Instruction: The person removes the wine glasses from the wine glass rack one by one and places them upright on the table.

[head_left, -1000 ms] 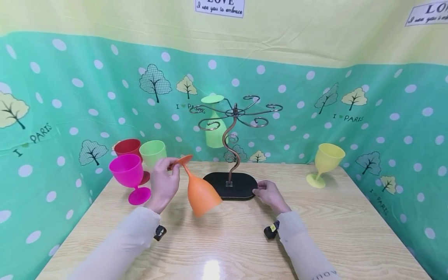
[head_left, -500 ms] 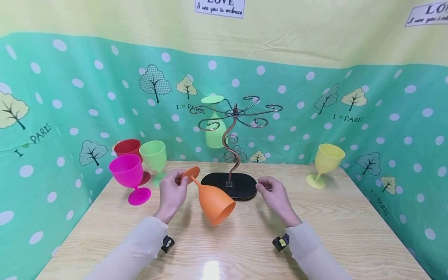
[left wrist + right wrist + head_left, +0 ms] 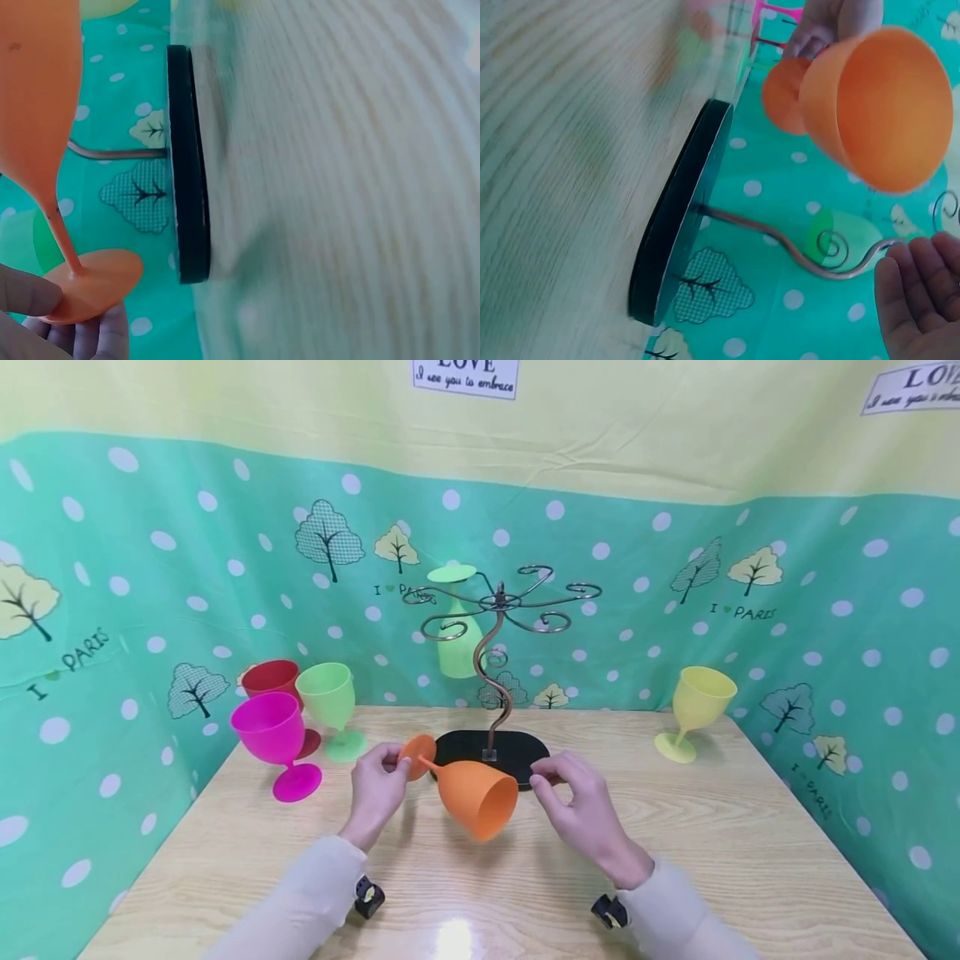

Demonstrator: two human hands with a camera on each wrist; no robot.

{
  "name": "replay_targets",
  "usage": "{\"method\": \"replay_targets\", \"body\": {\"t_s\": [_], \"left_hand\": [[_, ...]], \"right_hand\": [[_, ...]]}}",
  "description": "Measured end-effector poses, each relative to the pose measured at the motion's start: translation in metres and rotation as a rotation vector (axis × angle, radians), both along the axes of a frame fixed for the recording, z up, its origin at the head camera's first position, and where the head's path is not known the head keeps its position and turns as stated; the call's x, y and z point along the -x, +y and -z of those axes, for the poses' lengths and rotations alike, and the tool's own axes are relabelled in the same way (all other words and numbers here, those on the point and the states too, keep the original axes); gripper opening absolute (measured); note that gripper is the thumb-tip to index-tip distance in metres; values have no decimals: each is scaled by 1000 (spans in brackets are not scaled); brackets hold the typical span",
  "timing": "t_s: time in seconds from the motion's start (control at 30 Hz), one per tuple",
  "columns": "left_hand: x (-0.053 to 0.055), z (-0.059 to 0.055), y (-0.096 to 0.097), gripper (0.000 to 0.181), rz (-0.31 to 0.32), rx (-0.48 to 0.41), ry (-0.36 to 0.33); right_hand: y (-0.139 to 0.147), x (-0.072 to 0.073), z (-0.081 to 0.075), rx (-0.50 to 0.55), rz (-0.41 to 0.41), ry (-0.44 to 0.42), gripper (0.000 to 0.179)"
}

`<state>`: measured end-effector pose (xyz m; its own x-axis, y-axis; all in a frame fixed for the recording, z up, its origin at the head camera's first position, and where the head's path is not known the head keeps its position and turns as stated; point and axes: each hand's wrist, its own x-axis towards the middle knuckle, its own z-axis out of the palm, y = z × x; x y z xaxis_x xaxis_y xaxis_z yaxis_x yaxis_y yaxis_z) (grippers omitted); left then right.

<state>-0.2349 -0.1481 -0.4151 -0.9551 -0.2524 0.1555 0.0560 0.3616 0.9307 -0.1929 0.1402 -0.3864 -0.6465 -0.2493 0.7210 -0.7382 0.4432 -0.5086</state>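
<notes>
My left hand (image 3: 378, 789) pinches the foot of an orange goblet (image 3: 476, 797) between thumb and fingers. The goblet lies tilted in the air in front of the rack, its mouth turned to the right. In the left wrist view the thumb lies on the foot (image 3: 97, 285) with the fingers under it. My right hand (image 3: 585, 810) holds nothing; its fingers are loosely bent just right of the goblet's mouth. Behind both hands stands a metal goblet rack (image 3: 498, 685) with curled arms and a black base (image 3: 450, 745). One green goblet (image 3: 459, 647) hangs upside down from its left side.
Upright at the left are a magenta goblet (image 3: 270, 731), a red goblet (image 3: 270, 675) and another green goblet (image 3: 327, 697). A yellow goblet (image 3: 701, 700) stands at the back right of the wooden table (image 3: 720, 843). Patterned cloth (image 3: 630, 543) encloses the back and sides.
My left hand has carried the orange goblet right and tipped it so its mouth swings up to the right. The right hand has let go of the rack's base and come nearer.
</notes>
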Motion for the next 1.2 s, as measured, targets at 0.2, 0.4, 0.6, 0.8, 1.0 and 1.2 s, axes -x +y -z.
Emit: {"method": "replay_targets", "body": {"t_s": [0.2,0.4,0.6,0.8,1.0,1.2], "left_hand": [[0,5,4,18,19,-61,-73],[-2,8,9,19,23,-119,-131],[-2,12,13,19,33,-203,-164],[-2,15,16,20,84,-292,-220],[-5,18,20,21,133,-326,-265],[-8,20,25,21,158,-371,-270]], "right_hand": [[-9,-5,-2,-82,-117,192,11],[-16,-10,-1,-183,-160,274,17],[-20,-10,0,-278,-145,353,25],[-21,-11,1,-367,-111,390,24],[-22,-13,0,-401,-82,369,30],[-23,-13,-4,-359,-69,372,23]]}}
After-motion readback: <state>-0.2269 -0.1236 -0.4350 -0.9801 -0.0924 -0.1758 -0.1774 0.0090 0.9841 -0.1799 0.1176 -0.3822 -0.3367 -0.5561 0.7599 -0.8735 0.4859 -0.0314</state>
